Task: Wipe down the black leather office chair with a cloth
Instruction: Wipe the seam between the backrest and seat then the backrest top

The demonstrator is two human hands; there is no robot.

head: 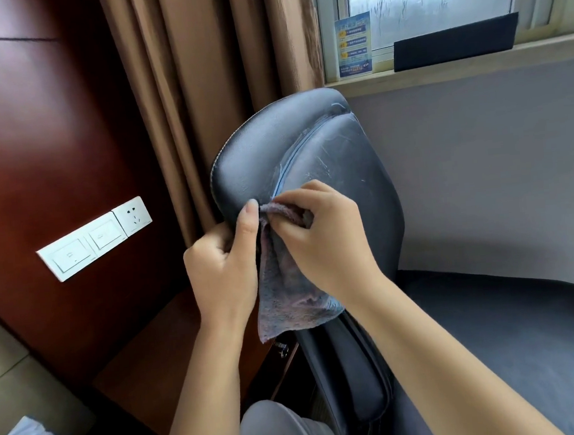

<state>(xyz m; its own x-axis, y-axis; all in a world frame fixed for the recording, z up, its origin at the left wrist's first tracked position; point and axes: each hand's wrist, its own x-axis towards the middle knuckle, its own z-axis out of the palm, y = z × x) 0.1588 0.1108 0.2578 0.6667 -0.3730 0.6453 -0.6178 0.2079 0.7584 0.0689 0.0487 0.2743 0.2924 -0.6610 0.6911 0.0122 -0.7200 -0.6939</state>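
Both hands (267, 249) pinch cloth (284, 286) — against chair (308, 154) backrest.

Two bare forearms reach forward, hands close together. The left hand (221, 256) curls with thumb raised; the right hand (328, 234) pinches with bent fingers.

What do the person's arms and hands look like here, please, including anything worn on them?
Both forearms are bare as far as the picture shows; no sleeves, gloves, watch, rings or bracelets are visible. The left hand and right hand have short, unpainted fingernails. Light grey clothing shows below the arms.
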